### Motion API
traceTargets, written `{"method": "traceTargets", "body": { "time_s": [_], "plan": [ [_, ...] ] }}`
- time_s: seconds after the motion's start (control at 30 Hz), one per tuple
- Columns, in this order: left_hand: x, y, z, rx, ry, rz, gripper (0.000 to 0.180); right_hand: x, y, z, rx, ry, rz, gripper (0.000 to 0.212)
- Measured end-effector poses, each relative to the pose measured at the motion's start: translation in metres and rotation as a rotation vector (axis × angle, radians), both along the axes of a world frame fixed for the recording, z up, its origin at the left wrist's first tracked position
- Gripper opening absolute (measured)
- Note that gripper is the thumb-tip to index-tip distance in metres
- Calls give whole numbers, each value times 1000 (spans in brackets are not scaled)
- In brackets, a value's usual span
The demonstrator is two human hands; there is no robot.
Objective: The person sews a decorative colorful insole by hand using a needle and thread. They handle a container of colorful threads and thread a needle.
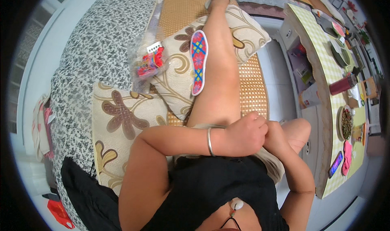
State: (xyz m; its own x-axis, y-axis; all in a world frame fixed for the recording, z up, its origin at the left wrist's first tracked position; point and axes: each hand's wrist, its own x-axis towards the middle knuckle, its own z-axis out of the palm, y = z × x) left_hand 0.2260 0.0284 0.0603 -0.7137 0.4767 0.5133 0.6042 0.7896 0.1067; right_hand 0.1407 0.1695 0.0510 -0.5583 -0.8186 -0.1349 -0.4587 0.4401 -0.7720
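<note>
My left hand (247,135), a silver bangle on its wrist, is closed with its fingers curled in. It meets my right hand (275,136) above my lap, close to my bent right knee. The right fingers are mostly hidden behind the left hand, and anything pinched between the two is too small or covered to make out. Beyond them, a shoe insole (198,63) with a red, blue and yellow pattern and a white edge lies against my outstretched leg, over a cushion. Left of it sits a clear plastic bag (150,64) of red and multicoloured thread with a white punched card.
Patterned cushions (126,125) lie on the woven seat mat (252,84). A grey speckled cover (93,56) spreads on the left, with black cloth (83,190) below. At right, a checked table (321,48) carries a dark red bottle (343,84), a phone (335,164) and a food plate (345,123).
</note>
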Motion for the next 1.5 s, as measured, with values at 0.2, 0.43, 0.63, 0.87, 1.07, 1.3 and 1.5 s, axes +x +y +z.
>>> {"method": "traceTargets", "body": {
  "time_s": [0.2,0.43,0.63,0.87,1.07,1.3,1.5],
  "plan": [
    [-17,-23,1,255,-38,-3,8,-14,0,-16,-149,-473,-52,7],
    [-31,-44,-12,1534,-841,-86,6,-45,13,9,-284,-810,-193,7],
    [-41,-32,-26,1817,-1172,-385,7,-52,20,30,-270,-857,-286,10],
    [-34,-58,-16,1988,-1174,-413,7,-83,86,24,-401,-517,-607,9],
    [-19,-111,-29,2053,-1008,-316,8,-124,220,4,-698,-468,-846,13],
    [-22,-118,-24,2071,-1015,-261,4,-119,329,-32,-644,-328,-1155,13],
    [-44,-82,-20,1946,-1164,-87,3,-75,265,-45,546,726,-942,38]
  ]
}}
